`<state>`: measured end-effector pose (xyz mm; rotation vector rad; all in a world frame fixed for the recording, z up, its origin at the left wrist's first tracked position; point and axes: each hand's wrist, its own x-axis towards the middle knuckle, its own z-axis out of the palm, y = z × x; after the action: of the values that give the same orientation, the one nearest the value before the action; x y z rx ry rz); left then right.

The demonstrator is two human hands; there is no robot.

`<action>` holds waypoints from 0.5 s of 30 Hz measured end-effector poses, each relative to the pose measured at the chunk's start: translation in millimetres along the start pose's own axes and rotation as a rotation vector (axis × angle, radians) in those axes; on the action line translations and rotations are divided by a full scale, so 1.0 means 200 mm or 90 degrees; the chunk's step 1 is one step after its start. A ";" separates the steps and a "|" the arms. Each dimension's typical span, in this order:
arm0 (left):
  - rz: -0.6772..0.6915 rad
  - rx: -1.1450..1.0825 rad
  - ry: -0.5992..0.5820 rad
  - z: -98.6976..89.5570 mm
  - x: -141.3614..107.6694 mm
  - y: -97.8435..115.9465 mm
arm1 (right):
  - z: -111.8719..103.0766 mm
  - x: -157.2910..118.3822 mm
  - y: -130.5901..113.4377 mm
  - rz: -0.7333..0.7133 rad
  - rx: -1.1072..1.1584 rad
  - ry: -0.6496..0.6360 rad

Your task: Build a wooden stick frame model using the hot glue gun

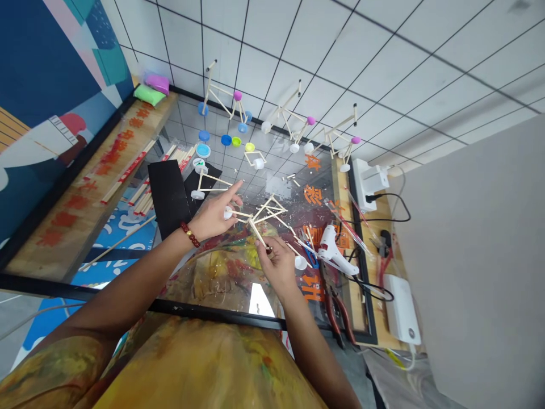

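Between my hands is a frame of thin wooden sticks [272, 209], joined in triangles and raised over a glass tabletop [238, 284]. My left hand [213, 218] grips its left end beside a white bottle cap [229, 212], index finger stretched out. The thumb and fingers of my right hand [279, 264] pinch the lower stick; their exact contact is partly hidden. Near my right hand, another white cap [300, 262] sits by loose sticks. Beyond my left hand lies a stick piece with cap wheels [197, 194].
Several finished stick models with cap wheels [238, 95] stand along the back. A white glue gun [334, 250], pliers [334, 307] and blue scissors [311, 257] lie at right. Black card [168, 190], bundled sticks [145, 193] and loose caps [226, 140] are at left and behind.
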<state>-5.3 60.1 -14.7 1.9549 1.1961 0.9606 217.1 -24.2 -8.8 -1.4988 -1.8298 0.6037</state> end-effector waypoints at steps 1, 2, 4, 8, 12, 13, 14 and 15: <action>-0.001 -0.005 0.006 0.00 0.00 0.00 | 0.00 0.00 0.00 -0.002 0.002 0.003; -0.001 -0.014 0.012 0.00 0.00 0.01 | 0.00 0.00 0.00 -0.004 0.006 0.006; 0.001 -0.040 0.026 0.01 -0.01 0.02 | 0.01 -0.01 0.00 -0.009 0.022 0.015; -0.014 -0.096 0.055 0.03 -0.03 0.05 | 0.00 -0.02 -0.03 -0.015 0.070 0.029; -0.075 -0.198 0.079 0.03 -0.03 0.10 | -0.07 -0.01 -0.09 0.016 0.092 0.037; -0.099 -0.231 0.083 0.03 -0.03 0.12 | -0.10 0.00 -0.11 0.027 0.110 0.031; -0.126 -0.268 0.085 0.02 -0.03 0.14 | -0.14 0.01 -0.13 0.037 0.139 0.016; -0.155 -0.309 0.085 0.02 -0.03 0.16 | -0.18 0.02 -0.15 0.044 0.178 -0.006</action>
<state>10.0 42.1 7.9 1.3529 1.1132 1.1385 224.6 -30.1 36.7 -1.3755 -1.6282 0.8642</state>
